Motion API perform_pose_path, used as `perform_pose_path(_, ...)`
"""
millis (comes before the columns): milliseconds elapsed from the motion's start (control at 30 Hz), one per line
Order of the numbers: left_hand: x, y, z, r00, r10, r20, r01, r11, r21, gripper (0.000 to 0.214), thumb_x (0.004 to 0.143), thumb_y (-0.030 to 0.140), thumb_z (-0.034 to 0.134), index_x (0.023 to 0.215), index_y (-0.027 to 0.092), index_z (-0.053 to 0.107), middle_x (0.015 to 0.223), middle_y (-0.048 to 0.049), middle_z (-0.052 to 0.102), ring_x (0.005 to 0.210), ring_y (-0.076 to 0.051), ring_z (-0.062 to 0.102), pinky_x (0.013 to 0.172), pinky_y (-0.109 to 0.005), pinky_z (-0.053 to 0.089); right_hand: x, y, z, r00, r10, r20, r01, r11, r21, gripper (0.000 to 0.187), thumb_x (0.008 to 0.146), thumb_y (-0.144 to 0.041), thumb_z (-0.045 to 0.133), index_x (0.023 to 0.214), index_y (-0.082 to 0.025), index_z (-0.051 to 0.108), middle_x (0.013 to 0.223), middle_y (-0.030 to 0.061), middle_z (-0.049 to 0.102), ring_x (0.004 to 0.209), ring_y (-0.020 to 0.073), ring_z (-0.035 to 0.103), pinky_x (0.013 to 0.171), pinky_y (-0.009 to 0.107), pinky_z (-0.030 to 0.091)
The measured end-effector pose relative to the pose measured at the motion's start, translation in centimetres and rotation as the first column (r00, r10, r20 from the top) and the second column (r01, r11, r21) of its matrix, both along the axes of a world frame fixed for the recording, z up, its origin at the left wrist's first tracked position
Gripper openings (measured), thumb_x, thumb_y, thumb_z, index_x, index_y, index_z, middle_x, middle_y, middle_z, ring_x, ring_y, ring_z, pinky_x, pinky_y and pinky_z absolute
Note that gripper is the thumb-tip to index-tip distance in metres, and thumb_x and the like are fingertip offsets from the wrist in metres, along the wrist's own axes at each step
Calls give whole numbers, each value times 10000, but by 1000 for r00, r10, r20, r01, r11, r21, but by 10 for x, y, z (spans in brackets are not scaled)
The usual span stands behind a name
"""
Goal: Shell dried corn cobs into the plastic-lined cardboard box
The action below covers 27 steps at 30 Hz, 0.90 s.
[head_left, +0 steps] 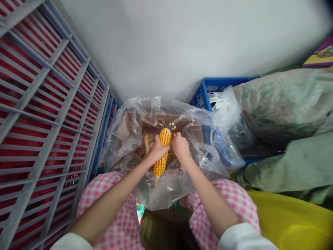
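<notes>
Between both hands (157,150), a corncob (159,165)

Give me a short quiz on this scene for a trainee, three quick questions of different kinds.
1. What do the left hand and right hand hold?
2. True or false: both hands wear gloves.
3. What colour is the crate beyond the clear plastic bag, on the right? A red, B blue, C yellow.

Key: 1. A corn cob. 2. False. 3. B.
</notes>
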State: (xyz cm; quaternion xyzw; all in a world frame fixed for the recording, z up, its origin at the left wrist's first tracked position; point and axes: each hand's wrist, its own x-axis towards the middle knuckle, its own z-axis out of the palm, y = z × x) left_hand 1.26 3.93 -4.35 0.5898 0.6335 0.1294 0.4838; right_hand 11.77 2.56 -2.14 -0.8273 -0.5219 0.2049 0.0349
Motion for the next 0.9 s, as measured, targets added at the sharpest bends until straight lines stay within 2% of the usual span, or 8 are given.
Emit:
perform_pose_path(100, 0, -1, -3, 991, 38, 132, -32, 999, -43, 607, 611, 263, 628, 1128, 166, 323, 1054, -108, 564, 887, -202, 578, 706, -270, 425, 19, 7, 13, 994, -4, -109, 8, 999, 40, 346, 891, -306, 246, 907, -163, 561, 836, 111, 658, 809, 196, 620, 645, 245, 395)
perform_pose_path(300, 0, 7, 10, 964, 141, 226, -129, 989, -67, 586, 609, 243, 627, 1117, 158, 349, 1035, -93, 559, 890, -195, 559, 752, -285, 417, 47, 5, 33, 974, 204, -104, -206, 979, -11, 315, 843, -353, 345, 819, -210, 624, 837, 74, 664, 803, 195, 611, 610, 237, 360)
perform_pose_path(433, 2, 8, 16, 940, 190, 284, -165, 980, -109, 564, 612, 225, 629, 1103, 160, 359, 1026, -91, 558, 859, -186, 562, 728, -281, 426, 37, 1, 35, 976, 219, 7, -218, 976, -15, 311, 862, -352, 318, 865, -222, 601, 829, 75, 660, 777, 207, 619, 612, 251, 385)
perform_pose_path(567, 4, 5, 13, 923, 208, 323, -171, 975, -140, 497, 617, 201, 623, 1048, 171, 378, 970, -72, 575, 830, -174, 569, 715, -270, 432, 11, -5, 29, 963, 213, 162, -215, 977, -10, 269, 877, -238, 280, 951, -162, 527, 823, 112, 648, 731, 208, 632, 610, 265, 417)
perform_pose_path(633, 3, 4, 12, 912, 242, 331, -187, 964, -190, 457, 630, 204, 609, 1023, 174, 379, 932, -65, 578, 787, -166, 573, 675, -262, 438, 5, -8, 28, 944, 292, 156, -289, 956, -45, 231, 860, -184, 305, 960, -149, 510, 827, 119, 646, 732, 213, 635, 608, 269, 426)
perform_pose_path(700, 3, 5, 12, 907, 276, 317, -213, 952, -220, 448, 638, 227, 608, 1016, 175, 372, 913, -62, 571, 736, -157, 569, 625, -255, 439, 7, -10, 30, 929, 344, 133, -337, 938, -75, 227, 859, -207, 316, 952, -166, 520, 819, 113, 648, 740, 223, 635, 614, 282, 430)
perform_pose_path(900, 2, 10, 20, 918, 245, 311, -195, 963, -184, 501, 623, 251, 637, 1045, 181, 376, 911, -49, 566, 738, -155, 564, 617, -247, 433, 28, -5, 42, 970, 234, 65, -230, 971, -65, 392, 885, -366, 227, 914, -217, 588, 855, 95, 654, 786, 217, 623, 640, 279, 414)
